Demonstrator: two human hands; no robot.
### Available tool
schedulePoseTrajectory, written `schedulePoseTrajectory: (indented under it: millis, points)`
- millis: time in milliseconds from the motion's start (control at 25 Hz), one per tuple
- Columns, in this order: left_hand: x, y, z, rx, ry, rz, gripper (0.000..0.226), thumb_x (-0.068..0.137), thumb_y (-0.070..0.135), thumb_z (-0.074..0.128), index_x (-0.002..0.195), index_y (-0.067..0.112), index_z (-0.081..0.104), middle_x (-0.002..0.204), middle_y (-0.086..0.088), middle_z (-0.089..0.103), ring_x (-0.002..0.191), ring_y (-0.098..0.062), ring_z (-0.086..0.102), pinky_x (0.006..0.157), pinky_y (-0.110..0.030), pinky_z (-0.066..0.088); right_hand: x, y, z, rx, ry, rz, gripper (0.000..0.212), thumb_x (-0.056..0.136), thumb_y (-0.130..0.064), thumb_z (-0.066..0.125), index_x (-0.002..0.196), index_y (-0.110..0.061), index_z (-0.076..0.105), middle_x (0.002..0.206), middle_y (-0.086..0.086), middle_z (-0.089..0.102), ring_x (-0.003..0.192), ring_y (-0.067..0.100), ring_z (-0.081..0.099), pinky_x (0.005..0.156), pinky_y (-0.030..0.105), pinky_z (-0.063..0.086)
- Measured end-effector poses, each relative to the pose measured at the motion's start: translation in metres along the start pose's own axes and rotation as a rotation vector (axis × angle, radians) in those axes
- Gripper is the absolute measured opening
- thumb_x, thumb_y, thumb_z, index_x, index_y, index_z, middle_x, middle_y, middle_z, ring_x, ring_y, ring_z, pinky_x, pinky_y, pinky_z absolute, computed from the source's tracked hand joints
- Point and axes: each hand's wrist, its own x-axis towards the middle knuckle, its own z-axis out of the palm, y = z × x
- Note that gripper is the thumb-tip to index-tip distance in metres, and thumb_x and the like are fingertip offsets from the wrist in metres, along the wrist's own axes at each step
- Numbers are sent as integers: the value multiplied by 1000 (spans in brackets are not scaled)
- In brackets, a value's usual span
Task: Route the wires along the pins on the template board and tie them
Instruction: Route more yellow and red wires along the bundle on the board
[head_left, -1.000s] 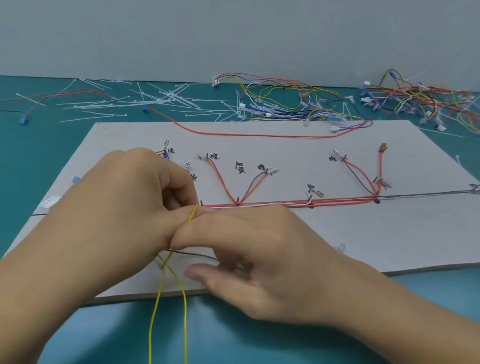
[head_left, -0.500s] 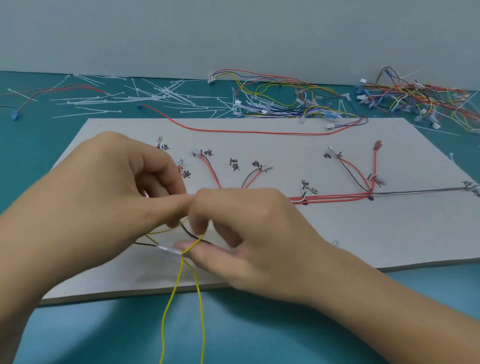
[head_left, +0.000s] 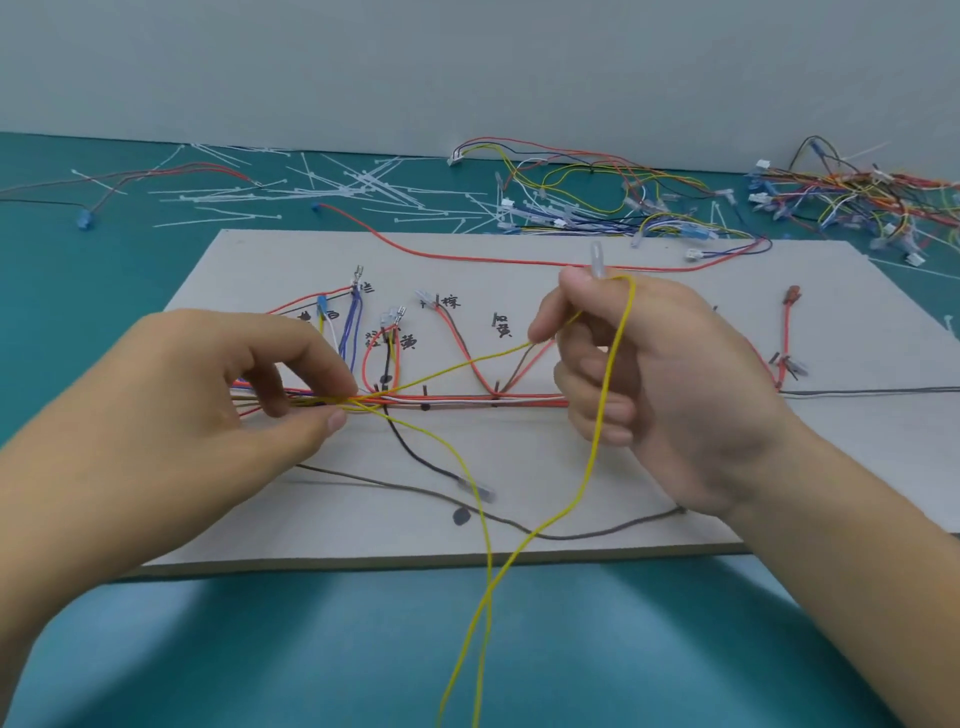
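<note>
The hands have drawn apart since half a second ago, the right hand (head_left: 670, 395) swinging up and rightward. The template board (head_left: 249, 270) lies on the teal table (head_left: 104, 270). The left hand (head_left: 197, 426) pinches the yellow wire (head_left: 488, 597) against the routed bundle (head_left: 519, 399), thumb and forefinger together. The right hand's curled fingers clamp the wire's clear-sleeved terminal (head_left: 596, 262).

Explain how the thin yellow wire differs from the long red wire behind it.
The thin yellow wire is held by the left hand and right hand; the long red wire lies untouched. Yellow hangs past the grey board's near edge; red lies flat. Both are thin.
</note>
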Motion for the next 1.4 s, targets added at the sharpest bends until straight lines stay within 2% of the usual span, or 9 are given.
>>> schedulePoseTrajectory:
  millis: [320, 480, 520, 640, 760, 960, 1080, 1240, 1400]
  points:
    - [0, -10, 3, -6, 89, 60, 40, 83, 74, 65, 110, 46, 73, 89, 17, 67, 69, -7, 56, 52, -11, 32, 2, -10, -9, 252, -112, 179, 20, 98, -27, 50, 89, -13, 61, 55, -4, 37, 36, 10, 28, 41, 22, 27]
    - [0, -19, 4, -15, 139, 65, 44, 77, 76, 71, 105, 43, 74, 82, 19, 68, 59, -18, 45, 50, -28, 37, 3, -8, -7, 391, -121, 201, 19, 97, -33, 53, 95, -17, 63, 57, -7, 41, 34, 7, 32, 41, 21, 30]
    - [-1, -21, 5, -29, 140, 63, 42, 77, 76, 72, 101, 42, 75, 79, 20, 67, 59, -17, 45, 50, -27, 38, 4, -7, -7, 408, -117, 205, 21, 96, -37, 55, 96, -18, 63, 58, -8, 41, 34, 6, 32, 40, 21, 30]
    - [-2, -19, 9, -101, 144, 53, 33, 81, 69, 74, 86, 36, 70, 73, 22, 63, 64, -4, 52, 52, -5, 33, 5, -6, -7, 394, -83, 222, 34, 92, -50, 57, 98, -18, 66, 58, -8, 41, 33, 5, 32, 39, 20, 30]
    - [5, -19, 13, -122, 209, 68, 35, 89, 63, 70, 85, 29, 66, 75, 19, 63, 71, -3, 56, 60, -2, 34, 6, -5, -9, 334, -26, 224, 36, 99, -47, 52, 100, -15, 70, 57, -7, 45, 33, 6, 32, 40, 19, 31]
    - [26, -10, 15, -399, 318, 16, 37, 99, 57, 61, 102, 21, 71, 83, 4, 75, 66, -19, 74, 61, -26, 57, 9, -6, -13, 276, 35, 224, 35, 102, -41, 49, 105, -14, 71, 58, -4, 48, 34, 7, 31, 39, 20, 31]
    - [27, -11, 2, -471, 309, -99, 45, 95, 66, 59, 109, 26, 75, 90, 3, 79, 60, -21, 76, 55, -22, 59, 10, -11, -17, 310, 44, 215, 34, 102, -41, 49, 108, -15, 69, 58, -6, 46, 33, 5, 32, 37, 17, 30]
    - [24, -15, -6, -407, 179, -246, 64, 74, 85, 64, 111, 34, 78, 89, 5, 80, 48, -23, 72, 50, -36, 60, 9, -14, -19, 370, 34, 191, 28, 100, -43, 54, 104, -19, 68, 59, -9, 44, 32, 3, 30, 35, 16, 29]
    - [31, -13, -15, -273, 45, -332, 69, 59, 97, 62, 104, 47, 78, 72, 3, 76, 48, -33, 68, 41, -52, 58, 8, -19, -22, 376, -22, 170, 28, 97, -45, 55, 91, -20, 68, 58, -10, 42, 33, 2, 30, 36, 17, 28]
